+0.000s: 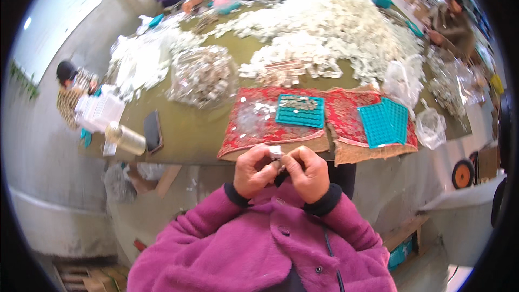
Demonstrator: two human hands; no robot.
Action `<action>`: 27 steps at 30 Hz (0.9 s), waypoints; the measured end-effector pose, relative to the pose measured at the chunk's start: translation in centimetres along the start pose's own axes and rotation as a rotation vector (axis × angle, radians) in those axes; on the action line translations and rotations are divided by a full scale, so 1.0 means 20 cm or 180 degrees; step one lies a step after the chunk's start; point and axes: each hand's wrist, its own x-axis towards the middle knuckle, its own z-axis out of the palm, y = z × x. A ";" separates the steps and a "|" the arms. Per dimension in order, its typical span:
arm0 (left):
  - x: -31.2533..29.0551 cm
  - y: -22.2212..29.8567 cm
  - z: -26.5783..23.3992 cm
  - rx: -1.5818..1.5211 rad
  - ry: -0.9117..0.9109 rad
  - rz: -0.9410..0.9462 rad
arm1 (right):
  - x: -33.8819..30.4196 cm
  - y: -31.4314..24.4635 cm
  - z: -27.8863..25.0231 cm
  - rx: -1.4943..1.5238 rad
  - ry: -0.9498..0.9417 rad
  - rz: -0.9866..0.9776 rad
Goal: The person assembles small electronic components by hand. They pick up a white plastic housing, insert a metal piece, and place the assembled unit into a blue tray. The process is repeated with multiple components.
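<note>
My left hand (pixel 252 172) is closed, its thumb and fingers pinching a small white piece (pixel 275 152). Close beside it, my right hand (pixel 309 174) is closed too, thumb against forefinger at the piece's lower edge. What the right fingertips grip is too small to make out. Both hands are held in front of my chest, just off the table's near edge. Beyond them, a teal compartment tray (pixel 300 119) with small flat pieces in its upper rows lies on a red patterned cloth (pixel 238 130). Loose white bits are scattered left of that tray.
Two overlapping teal trays (pixel 381 124) lie at the right. Behind is a large heap of white pieces (pixel 335 27), with a clear bag of pieces (pixel 203 75) at its left. A phone (pixel 153 131) and a bottle (pixel 125 139) sit at the left. Other people sit around the table.
</note>
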 end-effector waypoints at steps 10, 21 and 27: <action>0.09 -0.08 0.02 -0.0072 -0.0133 0.1110 | 0.04 0.09 -0.06 0.0765 -0.0482 -0.0160; 0.16 -0.08 -0.01 -0.1560 0.0493 -0.0332 | 0.16 0.11 -0.04 0.1547 -0.1028 0.1436; 0.24 -0.06 -0.13 -0.0180 0.0216 -0.0152 | 0.27 0.17 -0.08 0.2076 -0.1144 0.1578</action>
